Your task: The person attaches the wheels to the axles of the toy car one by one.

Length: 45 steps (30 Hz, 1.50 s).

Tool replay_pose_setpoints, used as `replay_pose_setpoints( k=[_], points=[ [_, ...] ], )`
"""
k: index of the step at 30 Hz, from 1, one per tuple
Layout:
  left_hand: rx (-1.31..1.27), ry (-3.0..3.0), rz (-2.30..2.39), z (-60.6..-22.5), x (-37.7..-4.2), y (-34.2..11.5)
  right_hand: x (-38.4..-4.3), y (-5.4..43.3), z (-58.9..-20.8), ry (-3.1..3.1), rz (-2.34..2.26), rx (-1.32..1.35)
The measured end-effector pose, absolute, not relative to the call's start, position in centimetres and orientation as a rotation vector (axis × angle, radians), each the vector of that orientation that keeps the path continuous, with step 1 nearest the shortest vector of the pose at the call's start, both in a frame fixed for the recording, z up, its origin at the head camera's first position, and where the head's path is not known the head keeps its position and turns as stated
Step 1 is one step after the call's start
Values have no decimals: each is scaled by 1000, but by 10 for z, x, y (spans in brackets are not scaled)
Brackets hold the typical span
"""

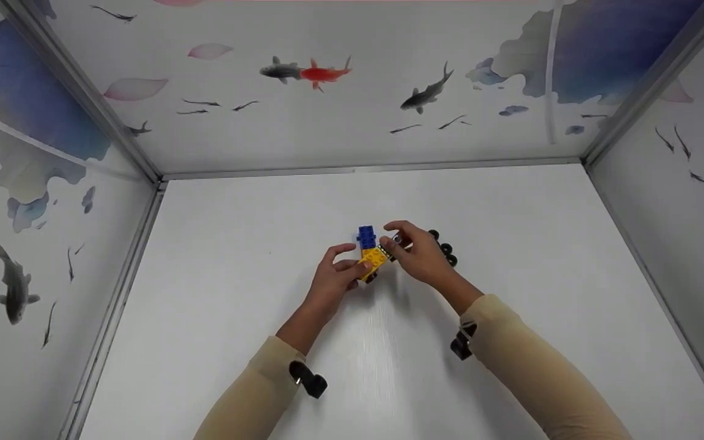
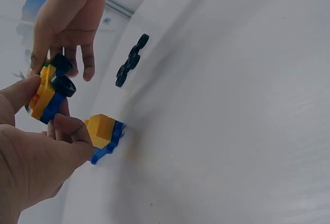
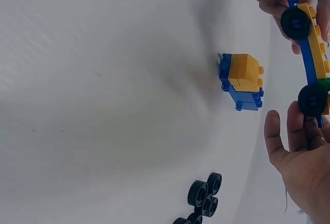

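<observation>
Both hands hold a toy block car above the white table. It has yellow bricks on a blue base, a bit of green near one end, and black wheels. My left hand grips one end between thumb and fingers. At the other end, beside a wheel, my right hand holds the car with thumb and fingertips, its other fingers stretched out. Below on the table stands a second block piece, a yellow brick on a blue base, partly covered by the car in the head view.
Several loose black wheels lie in a cluster on the table, just beyond the right hand. Pale walls with painted fish and petals enclose the table at the back and both sides, along metal edging.
</observation>
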<state>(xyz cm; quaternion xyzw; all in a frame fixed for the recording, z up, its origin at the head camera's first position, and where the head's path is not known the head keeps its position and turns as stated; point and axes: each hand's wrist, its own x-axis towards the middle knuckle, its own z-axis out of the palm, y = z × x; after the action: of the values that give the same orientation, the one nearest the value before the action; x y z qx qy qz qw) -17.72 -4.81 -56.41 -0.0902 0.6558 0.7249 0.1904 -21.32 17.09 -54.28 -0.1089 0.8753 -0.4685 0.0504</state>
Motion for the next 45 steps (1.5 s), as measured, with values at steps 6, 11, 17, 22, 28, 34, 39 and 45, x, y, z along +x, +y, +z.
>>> replay_pose_setpoints(
  k=[6,11,17,22,28,34,39,45],
  points=[
    [-287,1869,2088,-562,-183,-52,-210,176,-543,2639,-1416,-333],
    [-315,1888,2129,-559,-189,-50,-206,179,-541,2603,-1411,-345],
    [-335,1875,2188,-555,-194,-48,-201,178,-539,2543,-1421,-364],
    [-317,1773,2275,-554,-194,-48,-197,175,-538,2473,-1481,-375],
    [-312,1660,2326,-555,-194,-47,-192,171,-541,2449,-1478,-425],
    [-301,1685,2287,-556,-192,-45,-187,165,-541,2465,-1414,-479],
    [-260,1700,2258,-557,-189,-43,-184,161,-541,2472,-1365,-510],
    [-212,1758,2204,-555,-187,-40,-182,157,-540,2474,-1348,-495]
  ],
)
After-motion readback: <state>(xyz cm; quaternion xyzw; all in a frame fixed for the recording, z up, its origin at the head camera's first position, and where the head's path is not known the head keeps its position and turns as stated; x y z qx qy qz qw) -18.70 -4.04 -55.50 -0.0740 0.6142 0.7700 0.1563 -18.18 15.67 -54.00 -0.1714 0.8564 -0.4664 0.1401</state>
